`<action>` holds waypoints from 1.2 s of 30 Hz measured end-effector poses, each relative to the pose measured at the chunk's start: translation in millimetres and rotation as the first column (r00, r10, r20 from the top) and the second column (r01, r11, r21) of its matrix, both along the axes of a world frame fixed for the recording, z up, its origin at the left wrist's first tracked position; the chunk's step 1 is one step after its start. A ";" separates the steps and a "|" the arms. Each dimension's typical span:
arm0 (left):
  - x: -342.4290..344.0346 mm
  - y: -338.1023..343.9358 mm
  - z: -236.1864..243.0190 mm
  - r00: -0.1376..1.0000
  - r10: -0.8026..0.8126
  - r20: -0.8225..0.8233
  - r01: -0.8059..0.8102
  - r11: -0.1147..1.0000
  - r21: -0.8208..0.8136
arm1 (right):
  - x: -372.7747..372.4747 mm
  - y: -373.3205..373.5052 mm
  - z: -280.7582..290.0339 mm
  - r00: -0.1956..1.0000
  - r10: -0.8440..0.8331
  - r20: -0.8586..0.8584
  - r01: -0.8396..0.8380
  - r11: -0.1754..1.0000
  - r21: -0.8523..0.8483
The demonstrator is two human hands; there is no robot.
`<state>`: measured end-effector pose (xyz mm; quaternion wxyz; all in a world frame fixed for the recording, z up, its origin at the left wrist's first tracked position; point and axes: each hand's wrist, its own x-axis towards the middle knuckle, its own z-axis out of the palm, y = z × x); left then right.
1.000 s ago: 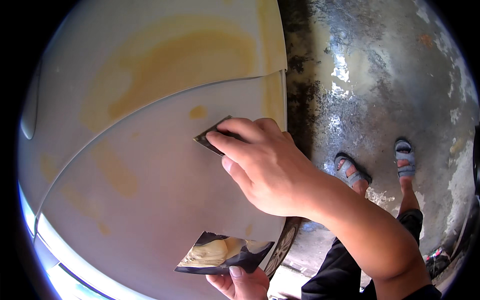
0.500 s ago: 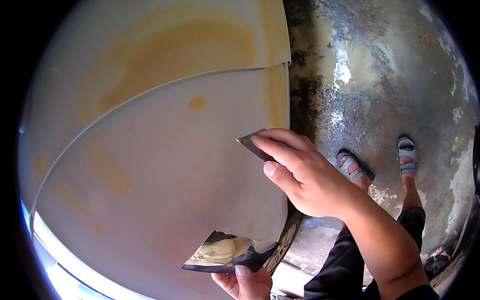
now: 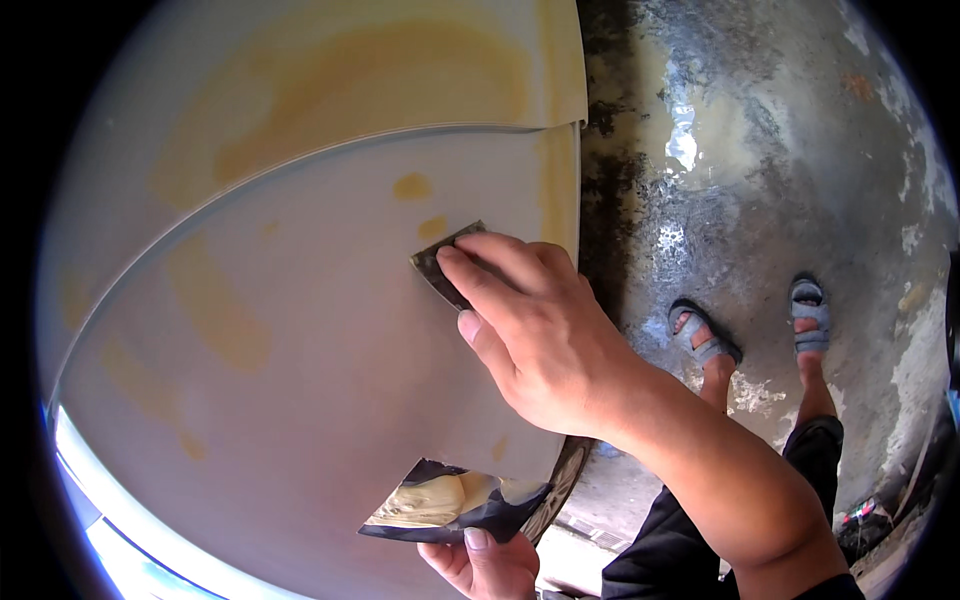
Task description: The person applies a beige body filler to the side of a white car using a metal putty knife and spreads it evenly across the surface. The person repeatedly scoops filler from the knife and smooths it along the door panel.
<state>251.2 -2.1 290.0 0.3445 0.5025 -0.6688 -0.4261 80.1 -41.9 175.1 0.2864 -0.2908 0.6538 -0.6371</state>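
My right hand [image 3: 545, 330] grips a dark, flat putty spreader [image 3: 440, 268], pressing its edge against a pale grey car body panel [image 3: 330, 370]. Just beyond the spreader's edge is a small yellowish putty spot [image 3: 432, 227], with a slightly larger putty spot [image 3: 412, 186] farther up. Low in the picture, my left hand [image 3: 490, 565] pinches the near edge of a dark mixing board [image 3: 512, 515]. A thick mound of beige putty [image 3: 425, 502] lies on that board. The left hand's remaining fingers are partly hidden under it.
A curved seam separates this panel from an upper panel [image 3: 120, 180] with a broad yellowish smear [image 3: 380, 65]. Fainter patches mark the left side. Part of a wheel [image 3: 560, 480] shows below the panel edge. My sandalled feet stand on a stained, partly wet concrete floor [image 3: 770, 190].
My right hand has moved left and slightly up with the spreader, onto the panel. A second small putty spot now shows below the first. My left hand and the board have hardly shifted.
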 end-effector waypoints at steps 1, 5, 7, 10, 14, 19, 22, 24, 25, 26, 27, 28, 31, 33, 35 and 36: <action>-1.9 0.4 -0.5 1.000 -0.006 -0.003 0.006 1.000 -0.003 | -0.3 3.5 -1.8 1.000 0.029 -0.001 -0.029 1.000 -0.007; -4.4 1.5 3.9 0.997 -0.057 -0.047 0.056 0.998 -0.027 | -13.8 11.0 -7.0 0.999 -0.029 0.031 0.030 0.999 -0.030; -4.4 3.2 6.8 0.999 -0.025 -0.041 0.024 0.999 -0.024 | -21.7 4.0 -0.7 0.998 -0.034 0.054 0.036 0.999 -0.031; -3.4 2.5 8.3 0.996 -0.027 -0.088 0.025 0.999 -0.025 | -21.9 -1.8 9.0 0.999 0.000 0.054 0.002 0.999 -0.043; -7.4 1.5 7.9 0.991 -0.059 -0.116 0.062 0.998 0.027 | -13.3 25.1 -0.3 0.990 0.141 -0.014 -0.142 0.989 -0.050; -26.2 9.2 15.2 0.955 0.011 -0.295 0.059 0.972 0.227 | -21.1 82.4 14.4 0.915 0.330 0.232 -0.213 0.884 -0.416; -34.0 10.2 15.9 0.956 0.097 -0.276 -0.011 0.954 0.300 | -17.9 113.9 30.9 0.766 0.575 0.287 -0.264 0.689 -0.675; -42.5 17.3 20.6 0.952 0.095 -0.293 -0.001 0.953 0.303 | -6.4 124.1 36.4 0.822 0.519 0.236 -0.266 0.716 -0.645; -41.1 19.3 21.4 0.951 0.130 -0.281 -0.030 0.942 0.334 | -10.8 130.9 37.9 0.861 0.500 0.092 -0.393 0.770 -0.502; -37.8 20.2 22.9 0.949 0.165 -0.270 -0.058 0.929 0.366 | -10.7 132.3 40.9 0.865 0.500 0.047 -0.425 0.778 -0.463; -37.1 22.3 25.7 0.940 0.195 -0.281 -0.076 0.920 0.385 | -8.4 136.0 40.2 0.869 0.494 0.004 -0.448 0.791 -0.416; -36.6 23.8 30.8 0.931 0.199 -0.306 -0.064 0.915 0.398 | -4.4 140.7 38.9 0.873 0.486 -0.039 -0.467 0.809 -0.359; -31.5 29.5 43.1 0.909 0.196 -0.368 -0.052 0.929 0.366 | 17.4 159.6 28.1 0.836 0.537 -0.114 -0.549 0.816 -0.183; -39.5 38.6 53.5 0.917 0.130 -0.376 -0.003 0.947 0.320 | 19.7 173.2 27.5 0.826 0.556 -0.092 -0.563 0.820 -0.100; -38.5 40.6 60.6 0.914 0.134 -0.383 0.001 0.943 0.333 | 13.5 184.5 30.0 0.863 0.483 0.148 -0.469 0.875 -0.118; -34.1 40.0 62.0 0.910 0.144 -0.388 0.006 0.933 0.360 | 7.1 191.5 30.7 0.857 0.420 0.300 -0.407 0.907 -0.107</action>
